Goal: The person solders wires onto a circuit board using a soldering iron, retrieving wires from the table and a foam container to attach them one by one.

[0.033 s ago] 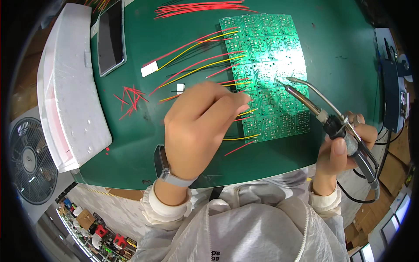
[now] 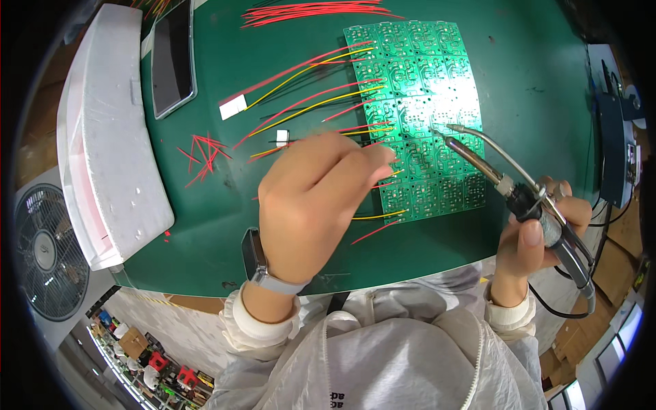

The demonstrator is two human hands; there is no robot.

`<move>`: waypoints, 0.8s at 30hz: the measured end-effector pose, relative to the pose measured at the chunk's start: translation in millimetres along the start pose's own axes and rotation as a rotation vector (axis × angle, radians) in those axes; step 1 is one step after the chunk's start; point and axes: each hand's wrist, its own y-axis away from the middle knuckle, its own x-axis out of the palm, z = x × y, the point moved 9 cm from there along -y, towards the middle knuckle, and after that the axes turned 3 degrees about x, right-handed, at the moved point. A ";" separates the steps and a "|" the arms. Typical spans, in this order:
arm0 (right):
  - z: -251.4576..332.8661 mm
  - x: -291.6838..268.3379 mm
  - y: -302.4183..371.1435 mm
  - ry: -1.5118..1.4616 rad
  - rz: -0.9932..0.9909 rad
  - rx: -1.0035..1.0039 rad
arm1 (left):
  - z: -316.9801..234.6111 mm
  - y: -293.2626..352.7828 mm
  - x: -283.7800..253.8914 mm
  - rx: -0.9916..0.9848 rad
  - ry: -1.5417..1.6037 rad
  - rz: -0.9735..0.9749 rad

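Observation:
My left hand (image 2: pixel 307 198) is closed in a pinch over the left edge of a green circuit board panel (image 2: pixel 417 65). A bit of red wire (image 2: pixel 395 160) shows at its fingertips; the fingers hide most of it. In my right hand (image 2: pixel 540 229) is a soldering iron (image 2: pixel 478 162) with a curved metal feed tube (image 2: pixel 488 140) fixed alongside. Its tip points left, over the middle of the panel; I cannot tell whether it touches. Red, yellow and black wires run left from the panel's left edge, some ending at a white connector (image 2: pixel 233 107).
Red wires (image 2: pixel 314 12) lie bundled at the far edge, and short red pieces (image 2: pixel 203 157) sit in a loose pile. A second white connector (image 2: pixel 282 137) is beside my left hand. Left are a phone (image 2: pixel 173 61), a white foam box (image 2: pixel 130 150) and a fan (image 2: pixel 48 249).
The soldering iron's tip has shifted very slightly left and toward me. My left hand has moved barely, keeping its pinch at the panel's edge.

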 end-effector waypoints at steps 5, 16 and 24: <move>-0.3 6.7 9.4 -0.058 0.068 0.042 | -2.1 3.6 5.5 0.001 0.059 -0.012; -1.0 13.1 15.3 -0.062 0.139 0.026 | 7.9 5.2 10.7 -0.091 0.147 -0.012; -2.2 17.7 15.5 -0.052 0.194 -0.006 | 9.0 4.6 11.8 -0.096 0.155 -0.005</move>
